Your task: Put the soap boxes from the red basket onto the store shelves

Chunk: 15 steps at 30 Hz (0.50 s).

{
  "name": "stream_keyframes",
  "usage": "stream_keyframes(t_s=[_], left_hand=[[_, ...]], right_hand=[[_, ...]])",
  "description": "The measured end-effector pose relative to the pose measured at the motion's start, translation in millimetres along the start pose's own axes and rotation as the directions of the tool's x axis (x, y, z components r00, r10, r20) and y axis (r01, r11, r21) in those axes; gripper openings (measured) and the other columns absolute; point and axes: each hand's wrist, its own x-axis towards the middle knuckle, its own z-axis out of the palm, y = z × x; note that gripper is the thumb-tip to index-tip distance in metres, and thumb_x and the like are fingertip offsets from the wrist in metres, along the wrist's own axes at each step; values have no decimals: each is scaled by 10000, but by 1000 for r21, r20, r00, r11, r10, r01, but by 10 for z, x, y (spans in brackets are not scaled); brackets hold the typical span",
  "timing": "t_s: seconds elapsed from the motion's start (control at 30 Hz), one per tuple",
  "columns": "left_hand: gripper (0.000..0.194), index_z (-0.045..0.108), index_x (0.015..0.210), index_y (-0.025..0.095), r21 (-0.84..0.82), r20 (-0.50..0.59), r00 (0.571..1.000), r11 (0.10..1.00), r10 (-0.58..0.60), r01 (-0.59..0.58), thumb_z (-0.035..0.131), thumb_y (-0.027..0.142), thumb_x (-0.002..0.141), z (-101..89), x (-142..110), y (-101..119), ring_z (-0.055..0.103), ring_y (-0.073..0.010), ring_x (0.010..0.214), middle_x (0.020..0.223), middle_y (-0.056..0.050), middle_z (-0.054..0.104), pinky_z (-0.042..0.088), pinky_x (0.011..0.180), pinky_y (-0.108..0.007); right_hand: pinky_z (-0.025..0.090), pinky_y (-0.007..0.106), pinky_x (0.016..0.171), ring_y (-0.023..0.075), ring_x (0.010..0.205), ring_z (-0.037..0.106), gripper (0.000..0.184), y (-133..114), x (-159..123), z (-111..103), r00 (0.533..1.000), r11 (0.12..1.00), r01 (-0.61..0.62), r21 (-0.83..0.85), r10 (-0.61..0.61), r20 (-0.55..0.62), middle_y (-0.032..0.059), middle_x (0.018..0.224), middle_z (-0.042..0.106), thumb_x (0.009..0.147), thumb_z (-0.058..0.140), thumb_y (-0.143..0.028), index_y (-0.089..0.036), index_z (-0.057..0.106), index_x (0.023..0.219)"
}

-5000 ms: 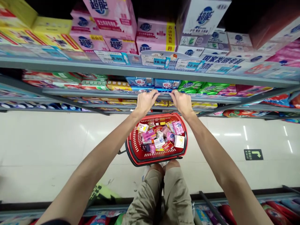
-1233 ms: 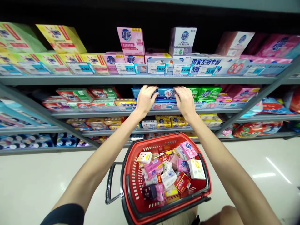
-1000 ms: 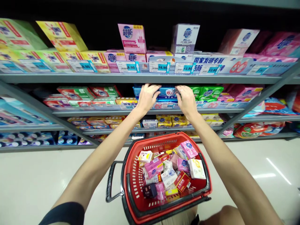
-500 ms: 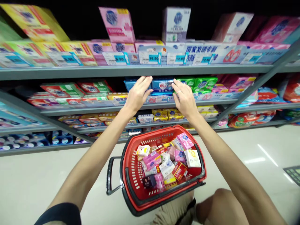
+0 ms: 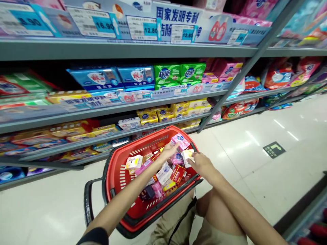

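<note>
My left hand (image 5: 169, 150) reaches across the red shopping basket (image 5: 114, 160). Its fingers are stretched toward the lower edge of a pink soap pack (image 5: 181, 141) and seem to touch it. At the basket's right end, my right hand (image 5: 204, 165), with a ring on one finger, has thumb and fingers at the edge of a white soap box (image 5: 187, 157) with a yellow print. Between and below the hands lie a red soap box (image 5: 178, 173), a white and lilac box (image 5: 164, 173), a dark box (image 5: 147, 193) and a white SOLING box (image 5: 134, 161).
Shelves stand ahead, with blue soap packs (image 5: 98, 79), green soap packs (image 5: 192, 73) and yellow packs (image 5: 148, 116) behind price strips. A slanted shelf post (image 5: 230, 92) rises at the right. The basket's black handle (image 5: 88, 200) sticks out left. A floor exit sign (image 5: 274, 150) lies right.
Both hands have left the blue packs on the middle shelf and come down into the basket. My view has turned right and moved closer to the shelves.
</note>
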Motion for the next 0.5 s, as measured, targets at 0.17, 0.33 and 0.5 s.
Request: stream_keyframes(t_s=[0.17, 0.33, 0.5], left_hand=[[531, 636, 877, 134, -45, -16, 993, 992, -116, 115, 747, 653, 849, 243, 338, 89, 731, -230, 608, 641, -97, 715, 590, 558, -306], [483, 639, 959, 161, -92, -144, 989, 995, 30, -44, 813, 586, 810, 174, 158, 108, 671, -142, 555, 724, -29, 729, 516, 512, -218], [583, 650, 1034, 184, -308, -222, 964, 928, 143, -209, 835, 648, 732, 31, -488, 411, 729, -161, 682, 905, -43, 777, 547, 565, -225]], right_hand=[[536, 415, 936, 328, 1160, 725, 331, 2, 30, -50, 997, 997, 59, 42, -61, 46, 206, 1261, 745, 1024, 544, -355, -132, 706, 1208], [530, 424, 978, 335, 1193, 719, 301, 84, 212, -53, 993, 978, 114, 176, -114, -10, 215, 1237, 757, 1015, 561, -326, -122, 714, 1174], [582, 322, 869, 240, 1045, 775, 459, 105, 432, -152, 985, 744, 169, 646, -137, -101, 139, 1123, 797, 1087, 399, -488, -144, 650, 1260]])
